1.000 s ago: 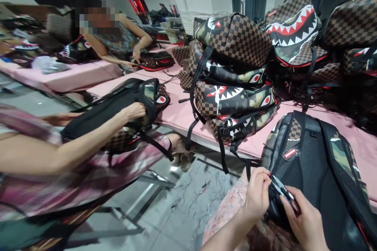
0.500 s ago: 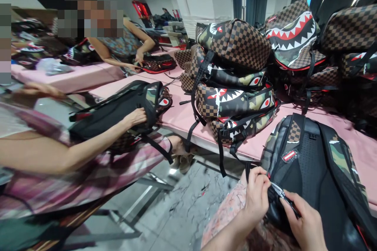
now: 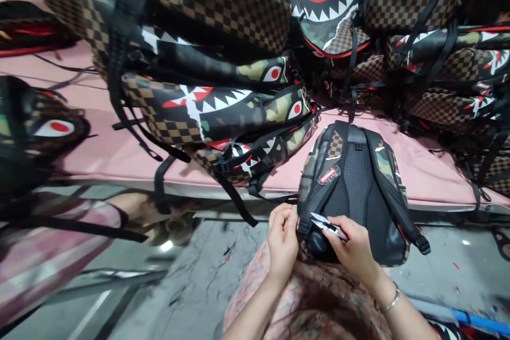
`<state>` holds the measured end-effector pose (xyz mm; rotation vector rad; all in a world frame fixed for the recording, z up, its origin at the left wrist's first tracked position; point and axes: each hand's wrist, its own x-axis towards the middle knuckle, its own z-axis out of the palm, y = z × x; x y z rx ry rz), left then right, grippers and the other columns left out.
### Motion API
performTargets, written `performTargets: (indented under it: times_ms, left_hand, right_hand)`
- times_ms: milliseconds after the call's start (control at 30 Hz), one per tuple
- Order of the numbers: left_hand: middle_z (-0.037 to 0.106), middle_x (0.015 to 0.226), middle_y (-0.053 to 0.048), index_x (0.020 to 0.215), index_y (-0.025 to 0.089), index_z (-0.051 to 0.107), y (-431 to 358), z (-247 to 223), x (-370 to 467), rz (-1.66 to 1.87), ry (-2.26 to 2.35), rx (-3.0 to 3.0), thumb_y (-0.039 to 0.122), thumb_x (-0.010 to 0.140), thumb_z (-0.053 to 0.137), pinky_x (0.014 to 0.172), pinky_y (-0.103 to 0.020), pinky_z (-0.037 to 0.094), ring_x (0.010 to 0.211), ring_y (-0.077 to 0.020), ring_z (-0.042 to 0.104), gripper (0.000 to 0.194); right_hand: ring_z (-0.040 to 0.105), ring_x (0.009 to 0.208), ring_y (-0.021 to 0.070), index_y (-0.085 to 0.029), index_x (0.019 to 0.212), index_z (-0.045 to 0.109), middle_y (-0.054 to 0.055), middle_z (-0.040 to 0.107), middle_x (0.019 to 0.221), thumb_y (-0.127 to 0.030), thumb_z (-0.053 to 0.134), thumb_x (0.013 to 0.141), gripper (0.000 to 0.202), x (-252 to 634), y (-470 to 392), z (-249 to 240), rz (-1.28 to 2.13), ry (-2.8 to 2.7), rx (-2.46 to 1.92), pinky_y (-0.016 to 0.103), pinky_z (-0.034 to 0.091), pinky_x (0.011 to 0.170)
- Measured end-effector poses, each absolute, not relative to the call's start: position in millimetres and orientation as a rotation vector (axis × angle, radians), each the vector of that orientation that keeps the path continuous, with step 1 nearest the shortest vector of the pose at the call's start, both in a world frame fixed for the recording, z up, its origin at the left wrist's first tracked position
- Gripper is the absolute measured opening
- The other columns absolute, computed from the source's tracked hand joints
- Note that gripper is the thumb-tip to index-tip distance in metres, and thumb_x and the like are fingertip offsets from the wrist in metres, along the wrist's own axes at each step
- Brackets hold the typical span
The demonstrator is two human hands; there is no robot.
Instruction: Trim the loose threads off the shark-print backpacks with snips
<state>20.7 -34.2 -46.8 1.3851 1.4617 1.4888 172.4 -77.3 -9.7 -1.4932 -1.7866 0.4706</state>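
Note:
A black backpack [image 3: 360, 186] with checked and camouflage sides leans against the pink table edge, its straps and back panel facing me. My right hand [image 3: 354, 248] is closed around small metal thread snips [image 3: 323, 222], whose blades are apart and point left over the lower left strap. At the backpack's left edge my left hand [image 3: 282, 238] is pinched closed; what its fingertips hold is too small to make out. A small red label [image 3: 328, 175] in clear wrap is on the left strap.
A tall pile of shark-mouth backpacks [image 3: 215, 111] stands on the pink table [image 3: 99, 154] at left, straps hanging over the edge. More backpacks [image 3: 422, 64] are stacked at back right. A co-worker's leg [image 3: 131, 210] and a metal frame [image 3: 115, 289] are at lower left.
My view has swung right and down, putting the co-workers mostly out of frame. The snips have come away from the left fingertips and now show clearly over the strap.

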Motion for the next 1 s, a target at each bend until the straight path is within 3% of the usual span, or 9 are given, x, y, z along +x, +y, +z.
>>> performTargets:
  times_ms: [200, 467, 700, 867, 1000]
  left_hand:
    - [0.052, 0.091, -0.005, 0.071, 0.019, 0.052, -39, -46, 22, 1.492, 1.48, 1.462, 0.024, 0.082, 0.044, 0.083, -0.032, 0.041, 0.092, -0.0183, 0.05, 0.014]
    - [0.052, 0.089, -0.004, 0.068, 0.019, 0.05, -39, -47, 21, 1.497, 1.468, 1.375, 0.027, 0.082, 0.045, 0.085, -0.032, 0.04, 0.091, -0.0182, 0.051, 0.017]
    - [0.054, 0.092, -0.005, 0.068, 0.019, 0.052, -39, -47, 23, 1.473, 1.44, 1.262, 0.031, 0.082, 0.046, 0.085, -0.032, 0.04, 0.092, -0.0184, 0.051, 0.019]
    - [0.055, 0.093, -0.005, 0.067, 0.019, 0.05, -42, -44, 24, 1.449, 1.378, 1.235, 0.032, 0.083, 0.047, 0.086, -0.031, 0.039, 0.092, -0.0182, 0.052, 0.021]
    - [0.056, 0.095, -0.007, 0.069, 0.018, 0.05, -41, -43, 23, 1.389, 1.321, 1.198, 0.036, 0.083, 0.046, 0.083, -0.032, 0.041, 0.091, -0.0188, 0.053, 0.024]
  right_hand:
    - [0.062, 0.079, 0.0168, -0.019, 0.097, 0.06, 0.006, 0.067, 0.084, -0.029, 0.049, 0.086, 0.018, 160, -73, -12, 0.337, -1.947, -1.514, 0.026, 0.045, 0.074]
    - [0.061, 0.071, 0.0142, -0.019, 0.09, 0.062, 0.005, 0.067, 0.079, -0.027, 0.048, 0.087, 0.017, 165, -66, -14, 0.262, -1.924, -1.474, 0.024, 0.044, 0.066]
    - [0.055, 0.081, 0.0186, -0.022, 0.098, 0.065, 0.006, 0.063, 0.086, -0.03, 0.054, 0.085, 0.019, 202, -41, 3, 0.071, -2.068, -1.469, 0.032, 0.04, 0.074]
    - [0.054, 0.083, 0.0177, -0.019, 0.095, 0.063, 0.006, 0.061, 0.087, -0.026, 0.053, 0.085, 0.016, 205, -29, 8, 0.43, -2.191, -1.296, 0.031, 0.041, 0.076]
    - [0.054, 0.068, 0.0132, -0.018, 0.087, 0.06, 0.001, 0.06, 0.077, -0.027, 0.055, 0.081, 0.012, 191, -34, -6, 0.881, -1.825, -1.285, 0.025, 0.044, 0.063]
